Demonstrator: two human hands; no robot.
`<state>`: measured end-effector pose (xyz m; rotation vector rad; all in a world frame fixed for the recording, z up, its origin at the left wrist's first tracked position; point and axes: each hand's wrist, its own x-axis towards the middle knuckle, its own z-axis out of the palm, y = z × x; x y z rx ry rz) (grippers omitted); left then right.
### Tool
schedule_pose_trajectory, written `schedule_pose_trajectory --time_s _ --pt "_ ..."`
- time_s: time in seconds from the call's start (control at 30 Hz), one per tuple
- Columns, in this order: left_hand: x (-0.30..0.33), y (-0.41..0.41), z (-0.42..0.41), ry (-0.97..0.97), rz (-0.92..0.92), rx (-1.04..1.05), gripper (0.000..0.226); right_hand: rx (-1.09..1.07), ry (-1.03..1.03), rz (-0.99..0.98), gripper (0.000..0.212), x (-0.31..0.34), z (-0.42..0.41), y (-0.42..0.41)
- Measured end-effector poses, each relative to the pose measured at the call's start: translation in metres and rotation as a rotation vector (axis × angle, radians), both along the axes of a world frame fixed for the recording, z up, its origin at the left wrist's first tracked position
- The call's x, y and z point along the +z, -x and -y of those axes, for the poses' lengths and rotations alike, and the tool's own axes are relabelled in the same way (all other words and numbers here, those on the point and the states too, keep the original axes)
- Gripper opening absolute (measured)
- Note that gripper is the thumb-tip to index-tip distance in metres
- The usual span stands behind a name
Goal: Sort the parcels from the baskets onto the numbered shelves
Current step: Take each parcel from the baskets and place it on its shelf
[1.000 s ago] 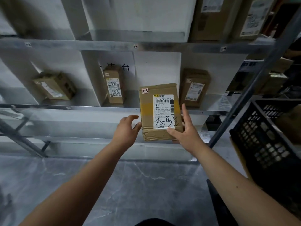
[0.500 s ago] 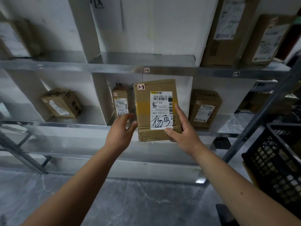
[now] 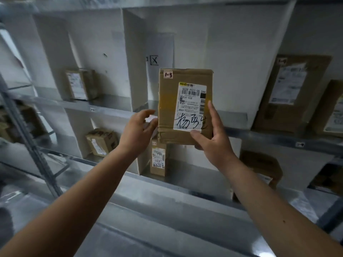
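Both hands up: right hand (image 3: 213,143) is gripping the 1-3 parcel (image 3: 184,106) at its lower right corner; left hand (image 3: 137,132) is hovering loosely curled beside its left edge.

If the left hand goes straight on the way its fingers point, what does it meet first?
Most likely the parcel: the left hand is open beside its left edge, fingers aimed up and right at it. Whether they touch already is unclear. The right hand holds the parcel from the other side.
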<state>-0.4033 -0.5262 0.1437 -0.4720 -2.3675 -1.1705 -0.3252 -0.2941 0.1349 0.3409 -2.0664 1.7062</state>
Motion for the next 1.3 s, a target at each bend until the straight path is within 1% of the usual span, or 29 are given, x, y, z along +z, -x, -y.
schedule_pose_trajectory --time_s 0.07,0.23,0.37,0.5,0.6,0.73,0.9,1.0,1.1,1.2,1.3 --pt "0.017 0.005 0.002 0.008 -0.042 0.034 0.043 0.036 0.019 -0.041 0.088 0.013 0.001 0.014" --pt "0.044 0.029 0.011 0.108 -0.106 0.161 0.047 0.077 0.003 -0.129 0.088 0.033 0.003 0.055" --pt "0.058 0.058 0.015 0.194 -0.130 0.219 0.048 0.002 -0.104 -0.168 0.089 0.035 0.009 0.095" --pt "0.064 0.097 0.020 0.289 -0.224 0.243 0.051 -0.088 -0.206 -0.155 0.096 0.035 0.020 0.129" --pt "0.062 0.126 0.026 0.357 -0.320 0.273 0.059 -0.156 -0.259 -0.136 0.102 0.033 0.029 0.150" --pt "0.054 0.162 0.040 0.400 -0.399 0.301 0.075 -0.235 -0.320 -0.090 0.116 0.030 0.043 0.177" --pt "0.043 0.204 0.053 0.456 -0.500 0.314 0.104 -0.350 -0.393 -0.081 0.129 0.020 0.063 0.207" --pt "0.034 0.225 0.057 0.471 -0.548 0.287 0.104 -0.451 -0.448 -0.093 0.137 0.014 0.075 0.220" --pt "0.026 0.237 0.056 0.472 -0.588 0.274 0.109 -0.530 -0.500 -0.075 0.139 0.011 0.082 0.230" --pt "0.021 0.244 0.056 0.479 -0.617 0.258 0.110 -0.565 -0.494 -0.039 0.138 0.011 0.086 0.239" --pt "0.019 0.248 0.054 0.463 -0.627 0.228 0.105 -0.573 -0.491 -0.004 0.137 0.012 0.087 0.245"
